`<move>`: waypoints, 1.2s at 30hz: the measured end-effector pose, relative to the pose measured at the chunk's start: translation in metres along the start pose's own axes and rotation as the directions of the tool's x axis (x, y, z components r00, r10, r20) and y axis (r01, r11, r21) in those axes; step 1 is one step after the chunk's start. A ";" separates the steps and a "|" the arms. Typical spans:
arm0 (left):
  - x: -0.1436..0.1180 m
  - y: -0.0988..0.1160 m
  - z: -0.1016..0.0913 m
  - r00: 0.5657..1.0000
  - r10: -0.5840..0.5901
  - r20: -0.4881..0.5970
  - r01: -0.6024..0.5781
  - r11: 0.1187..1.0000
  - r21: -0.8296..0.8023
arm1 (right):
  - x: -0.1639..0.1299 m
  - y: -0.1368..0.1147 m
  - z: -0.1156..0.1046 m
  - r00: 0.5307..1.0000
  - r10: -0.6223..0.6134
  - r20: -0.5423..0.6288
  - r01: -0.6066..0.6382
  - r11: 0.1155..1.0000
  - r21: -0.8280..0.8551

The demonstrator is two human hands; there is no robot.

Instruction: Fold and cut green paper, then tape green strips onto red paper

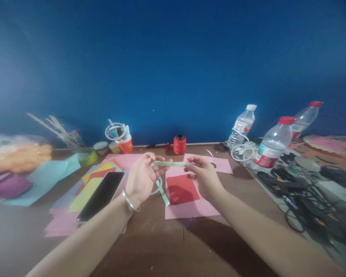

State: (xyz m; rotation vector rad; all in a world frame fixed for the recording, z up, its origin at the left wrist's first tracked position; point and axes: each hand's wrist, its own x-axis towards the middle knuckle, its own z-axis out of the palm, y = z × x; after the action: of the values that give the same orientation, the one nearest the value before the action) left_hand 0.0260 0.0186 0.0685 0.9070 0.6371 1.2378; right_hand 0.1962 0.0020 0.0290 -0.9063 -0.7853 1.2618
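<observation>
My left hand (142, 177) and my right hand (203, 173) hold the two ends of a pale green paper strip (169, 164), stretched level between them above the table. A loose tail of the strip hangs down below my left hand. A silver bangle sits on my left wrist. Under the hands lies a red paper square (182, 189) on a pink sheet (190, 209).
A black phone (101, 195) rests on a pile of coloured papers (75, 200) at the left. A red thread spool (179, 144), an orange cup with pens (125, 144) and three water bottles (272, 145) stand near the blue wall. Dark cables (302, 192) crowd the right side.
</observation>
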 end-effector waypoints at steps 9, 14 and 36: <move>-0.004 0.009 0.001 0.958 0.150 0.243 -0.285 0.451 0.846 | -0.019 -0.032 0.000 0.768 -0.358 0.531 0.640 0.416 -0.646; -0.020 0.005 0.013 0.938 0.055 0.343 -0.344 0.277 0.897 | -0.026 -0.028 0.004 0.732 -0.373 0.570 0.678 0.320 -0.662; -0.013 0.001 0.006 0.966 0.007 0.257 -0.239 0.396 0.887 | -0.014 -0.027 0.001 0.930 -0.285 0.234 0.368 0.753 -0.545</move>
State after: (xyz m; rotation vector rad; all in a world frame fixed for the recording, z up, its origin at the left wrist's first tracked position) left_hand 0.0278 0.0047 0.0718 2.0432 1.1320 0.8082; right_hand 0.2053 -0.0132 0.0537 -1.1104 -1.4288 0.7731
